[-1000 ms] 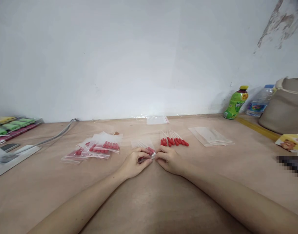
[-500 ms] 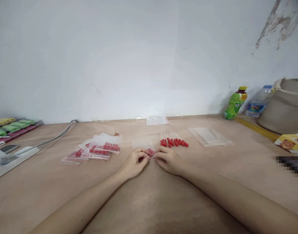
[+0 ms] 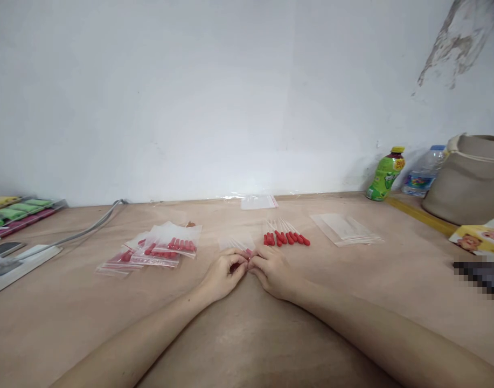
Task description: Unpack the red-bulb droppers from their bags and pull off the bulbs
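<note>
A clear zip bag (image 3: 235, 240) with red-tipped white sticks inside lies flat at the middle of the table. Its near edge is pinched between the fingers of my left hand (image 3: 226, 272) and my right hand (image 3: 271, 269), whose fingertips meet there. The hands cover most of the bag's red tips. Just beyond my right hand, several loose red-tipped sticks (image 3: 286, 238) are fanned out, red ends toward me. Left of my left hand, several filled zip bags (image 3: 161, 245) overlap in a pile.
At the right lie flat clear zip bags (image 3: 346, 229); another bag (image 3: 258, 202) lies near the wall. A green bottle (image 3: 386, 175), a clear bottle (image 3: 423, 172) and a beige container (image 3: 467, 180) stand far right. A grey cable (image 3: 89, 229) crosses the left side, near a phone (image 3: 7, 248).
My right hand has slid slightly left along the bag's edge, so both hands' fingertips now meet and hide more of the red tips. The view has shifted slightly.
</note>
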`<state>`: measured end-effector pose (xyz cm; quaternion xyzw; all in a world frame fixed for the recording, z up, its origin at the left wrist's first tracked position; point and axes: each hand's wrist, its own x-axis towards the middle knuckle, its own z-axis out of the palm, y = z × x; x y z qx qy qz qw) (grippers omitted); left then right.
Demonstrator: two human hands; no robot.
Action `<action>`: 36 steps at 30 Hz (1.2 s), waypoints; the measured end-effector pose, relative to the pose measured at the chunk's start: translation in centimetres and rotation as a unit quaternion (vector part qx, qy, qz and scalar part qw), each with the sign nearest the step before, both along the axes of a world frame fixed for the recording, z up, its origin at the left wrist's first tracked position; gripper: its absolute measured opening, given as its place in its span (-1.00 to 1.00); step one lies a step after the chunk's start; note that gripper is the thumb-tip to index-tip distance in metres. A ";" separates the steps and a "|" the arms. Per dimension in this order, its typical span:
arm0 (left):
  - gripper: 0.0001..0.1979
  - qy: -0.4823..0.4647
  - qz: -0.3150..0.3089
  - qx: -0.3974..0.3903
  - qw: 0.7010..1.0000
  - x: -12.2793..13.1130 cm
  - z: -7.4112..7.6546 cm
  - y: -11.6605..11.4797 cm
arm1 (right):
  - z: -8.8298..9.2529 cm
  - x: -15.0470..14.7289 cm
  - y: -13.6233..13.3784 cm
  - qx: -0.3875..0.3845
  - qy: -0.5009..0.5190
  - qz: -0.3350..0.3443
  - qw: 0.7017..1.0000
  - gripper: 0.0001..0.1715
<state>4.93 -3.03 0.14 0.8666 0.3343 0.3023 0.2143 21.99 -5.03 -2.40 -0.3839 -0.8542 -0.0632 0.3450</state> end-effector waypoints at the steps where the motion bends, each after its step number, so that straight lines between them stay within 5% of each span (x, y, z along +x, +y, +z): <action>1: -0.81 0.005 -0.001 0.003 1.000 -0.1 -0.1 0.1 | 0.1 0.0 0.0 0.006 -0.011 -0.004 1.000 -0.89; 9: -0.84 0.018 -0.029 0.051 0.998 -0.2 -0.7 -0.3 | 0.5 -0.5 -0.6 -0.093 0.030 0.034 0.995 -0.87; 17: -0.84 0.011 0.087 0.065 0.994 -0.4 -1.1 0.0 | 0.7 -0.6 -1.0 -0.120 0.072 0.125 0.982 -0.85; 21: -0.83 -0.022 0.069 0.069 0.995 -0.8 -0.9 0.0 | 1.4 0.9 -1.2 -0.158 0.083 0.146 0.973 -0.85; 26: -0.80 0.045 -0.049 0.035 0.997 -1.9 0.2 0.5 | 1.5 2.3 -1.1 -0.175 0.082 0.132 0.972 -0.85; 36: -0.54 0.106 -0.108 0.071 0.986 -2.5 1.4 0.1 | 0.4 1.9 -1.0 -0.039 0.111 -0.071 0.990 -0.90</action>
